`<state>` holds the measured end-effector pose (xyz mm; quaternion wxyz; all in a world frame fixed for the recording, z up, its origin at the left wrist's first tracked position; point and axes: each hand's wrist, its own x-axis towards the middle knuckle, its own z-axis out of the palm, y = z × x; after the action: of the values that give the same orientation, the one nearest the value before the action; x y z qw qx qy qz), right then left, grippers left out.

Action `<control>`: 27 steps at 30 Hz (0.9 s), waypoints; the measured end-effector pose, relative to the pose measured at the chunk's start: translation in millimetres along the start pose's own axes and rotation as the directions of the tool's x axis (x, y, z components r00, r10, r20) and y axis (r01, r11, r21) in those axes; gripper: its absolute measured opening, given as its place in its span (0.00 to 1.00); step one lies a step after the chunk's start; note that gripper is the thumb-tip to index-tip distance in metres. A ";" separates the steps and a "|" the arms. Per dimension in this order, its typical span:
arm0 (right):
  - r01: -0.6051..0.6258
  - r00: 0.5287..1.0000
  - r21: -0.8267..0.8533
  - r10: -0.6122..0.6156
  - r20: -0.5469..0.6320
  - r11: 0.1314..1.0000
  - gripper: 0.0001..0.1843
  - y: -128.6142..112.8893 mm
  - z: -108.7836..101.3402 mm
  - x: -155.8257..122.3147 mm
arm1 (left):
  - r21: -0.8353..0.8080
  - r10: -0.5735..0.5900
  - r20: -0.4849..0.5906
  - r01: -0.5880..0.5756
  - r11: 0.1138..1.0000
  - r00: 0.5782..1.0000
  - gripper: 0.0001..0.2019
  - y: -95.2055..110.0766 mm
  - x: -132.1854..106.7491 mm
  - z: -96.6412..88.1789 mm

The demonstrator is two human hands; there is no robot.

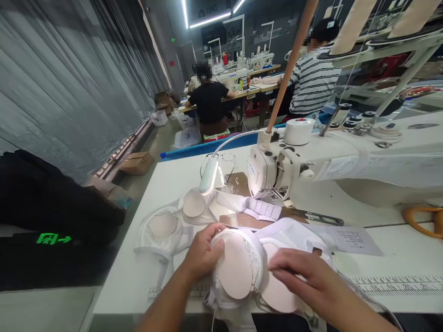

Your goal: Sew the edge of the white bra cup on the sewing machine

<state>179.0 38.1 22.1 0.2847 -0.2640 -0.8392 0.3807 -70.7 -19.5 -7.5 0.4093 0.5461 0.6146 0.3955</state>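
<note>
Sewing workshop, white table point(145, 276) by a sewing machine point(277, 170). Left hand point(204, 251) grips the white bra point(249, 267) at the near edge; right hand point(308, 276) lies flat on it.

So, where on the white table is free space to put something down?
Bare white tabletop lies left of the left hand, below the spare padded white bra. Another strip runs between the printed paper sheet and the ruler markings. Crowded by the white sewing machine.

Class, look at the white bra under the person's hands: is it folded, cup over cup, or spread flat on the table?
Folded. The bra has its cups stacked, left hand gripping one edge, right hand pressing on top.
</note>
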 end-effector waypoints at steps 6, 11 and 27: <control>-0.112 0.993 0.069 0.110 0.031 0.991 0.10 -3.3 52.6 57.1 | 0.028 0.053 -0.014 -0.052 0.998 0.999 0.07 3.2 -2.5 1.2; -0.102 0.995 0.014 0.102 -0.002 0.995 0.12 9.7 64.9 52.7 | 0.006 -0.002 -0.019 0.003 1.000 1.000 0.08 2.4 -2.4 3.4; 0.102 0.985 -0.108 -0.115 -0.124 0.989 0.12 13.9 70.8 45.8 | 0.135 -0.071 -0.018 0.072 0.988 0.997 0.10 3.1 -2.0 6.7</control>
<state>102.0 41.6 -15.0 0.3456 -0.2560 -0.8502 0.3037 -63.2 -20.9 -6.8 0.3812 0.5475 0.6620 0.3416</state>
